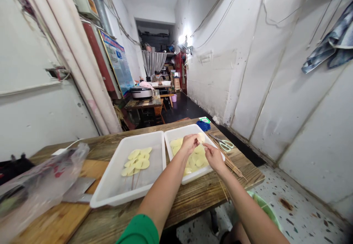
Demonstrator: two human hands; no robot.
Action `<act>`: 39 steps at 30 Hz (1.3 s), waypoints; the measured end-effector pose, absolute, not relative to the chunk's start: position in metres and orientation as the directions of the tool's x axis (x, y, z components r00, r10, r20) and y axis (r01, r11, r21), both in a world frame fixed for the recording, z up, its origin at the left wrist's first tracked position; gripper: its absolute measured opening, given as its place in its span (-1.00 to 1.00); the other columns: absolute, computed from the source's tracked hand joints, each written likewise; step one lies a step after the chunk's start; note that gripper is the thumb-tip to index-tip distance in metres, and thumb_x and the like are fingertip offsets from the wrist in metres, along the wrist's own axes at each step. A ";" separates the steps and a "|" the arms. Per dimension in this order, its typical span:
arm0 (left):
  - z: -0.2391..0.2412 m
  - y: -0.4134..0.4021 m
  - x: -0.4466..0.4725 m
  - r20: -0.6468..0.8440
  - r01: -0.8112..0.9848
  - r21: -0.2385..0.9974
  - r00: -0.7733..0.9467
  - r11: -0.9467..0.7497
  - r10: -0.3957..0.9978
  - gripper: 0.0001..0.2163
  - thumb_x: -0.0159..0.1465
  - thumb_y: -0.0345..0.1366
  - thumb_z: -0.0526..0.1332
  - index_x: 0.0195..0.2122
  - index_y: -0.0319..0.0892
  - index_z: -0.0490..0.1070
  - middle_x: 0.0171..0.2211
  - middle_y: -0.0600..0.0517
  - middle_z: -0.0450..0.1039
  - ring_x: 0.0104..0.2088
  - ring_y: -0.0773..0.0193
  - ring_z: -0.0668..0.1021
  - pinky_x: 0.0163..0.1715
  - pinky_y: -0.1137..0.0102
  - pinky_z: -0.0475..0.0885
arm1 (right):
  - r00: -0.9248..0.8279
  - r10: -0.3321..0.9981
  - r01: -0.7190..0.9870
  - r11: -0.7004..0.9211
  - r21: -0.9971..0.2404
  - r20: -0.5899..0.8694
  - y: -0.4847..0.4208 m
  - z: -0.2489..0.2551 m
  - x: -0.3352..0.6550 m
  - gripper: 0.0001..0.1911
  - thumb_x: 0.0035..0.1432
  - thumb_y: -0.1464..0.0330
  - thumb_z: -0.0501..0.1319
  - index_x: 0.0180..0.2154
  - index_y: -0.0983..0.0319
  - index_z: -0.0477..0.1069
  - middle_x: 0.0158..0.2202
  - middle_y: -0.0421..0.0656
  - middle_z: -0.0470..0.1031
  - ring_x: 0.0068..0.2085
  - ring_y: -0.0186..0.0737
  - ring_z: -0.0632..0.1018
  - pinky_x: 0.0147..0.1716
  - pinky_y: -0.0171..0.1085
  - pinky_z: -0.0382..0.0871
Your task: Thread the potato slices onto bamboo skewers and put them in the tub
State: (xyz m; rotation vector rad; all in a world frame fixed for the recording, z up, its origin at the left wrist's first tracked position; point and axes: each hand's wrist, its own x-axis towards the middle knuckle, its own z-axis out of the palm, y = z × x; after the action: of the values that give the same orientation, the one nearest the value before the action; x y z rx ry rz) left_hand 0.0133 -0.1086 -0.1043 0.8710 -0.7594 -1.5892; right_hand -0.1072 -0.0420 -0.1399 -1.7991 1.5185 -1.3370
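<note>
Over the right white tray [176,131], my left hand [189,143] pinches a thin pale potato slice [201,138]. My right hand [214,156] is closed just beside that slice, its fingertips on a thin bamboo skewer [203,144] that is mostly hidden. Loose yellowish potato slices [197,159] lie in the right tray beneath both hands. In the left white tray [110,185], several slices [135,163] sit threaded on skewers whose bare ends point toward me.
Bamboo skewers [231,165] lie along the right tray, near green-handled scissors [226,145] and a blue cloth [203,126]. A plastic bag [63,166] and a wooden board [52,218] are at left. Further back, a person [157,77] sits at another table.
</note>
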 end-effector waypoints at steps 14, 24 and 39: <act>-0.100 -0.104 0.008 -0.124 0.529 0.838 -0.057 -0.135 -0.991 -0.89 0.00 -0.56 0.21 -0.61 -0.30 0.34 -0.67 0.06 0.31 -0.67 0.47 0.33 -0.66 0.54 0.16 | 0.001 -0.944 -0.335 -0.310 -0.890 0.329 -0.039 -0.141 -0.113 -0.47 0.08 0.27 0.01 0.00 0.41 0.40 -0.61 -0.26 0.29 -0.58 -0.35 0.29 -0.60 -0.37 0.17; -0.105 -0.106 0.007 -0.133 0.463 0.877 -0.029 -0.131 -0.991 -0.88 0.00 -0.55 0.22 -0.63 -0.29 0.34 -0.69 0.07 0.29 -0.67 0.47 0.33 -0.66 0.55 0.15 | 0.026 -0.989 -0.145 -0.145 -0.979 0.143 -0.033 -0.133 -0.107 -0.44 0.06 0.26 0.00 0.06 0.42 0.30 -0.67 -0.36 0.17 -0.68 -0.42 0.18 -0.67 -0.40 0.07; -0.104 -0.112 0.015 -0.423 0.497 0.697 -0.298 -0.517 -0.856 -0.86 0.13 -0.54 0.16 -0.54 -0.27 0.29 -0.66 0.04 0.28 -0.68 0.46 0.31 -0.69 0.59 0.18 | -0.043 -0.948 -0.479 -0.258 -0.839 0.316 -0.034 -0.134 -0.108 -0.65 0.06 0.32 -0.03 -0.23 0.31 0.44 -0.63 -0.24 0.42 -0.55 -0.28 0.43 -0.46 -0.32 0.28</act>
State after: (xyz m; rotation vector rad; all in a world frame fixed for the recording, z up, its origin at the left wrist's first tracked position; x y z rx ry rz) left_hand 0.0151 -0.1125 -0.1038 0.9953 -0.5580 -1.9243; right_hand -0.1078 -0.0337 -0.1343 -1.7503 1.5054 -1.2592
